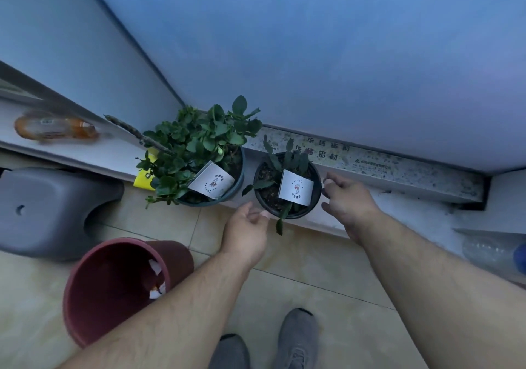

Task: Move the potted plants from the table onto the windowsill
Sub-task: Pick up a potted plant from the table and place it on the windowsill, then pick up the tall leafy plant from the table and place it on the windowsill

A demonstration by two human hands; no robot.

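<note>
Both hands flanked the small black plastic pot with sparse, narrow leaves (pixel 287 186). The left hand (pixel 247 226) had loosely curled fingers just beside its near rim; whether they touched it was unclear. The right hand (pixel 345 198) hovered half-open at its right side, gripping nothing. This pot sat at the near edge of the pale stone windowsill (pixel 412 215), just right of the dark green pot holding a bushy round-leaved plant (pixel 205 155). Both looked delivered. The table lay out of view, so any remaining pots could not be counted.
</note>
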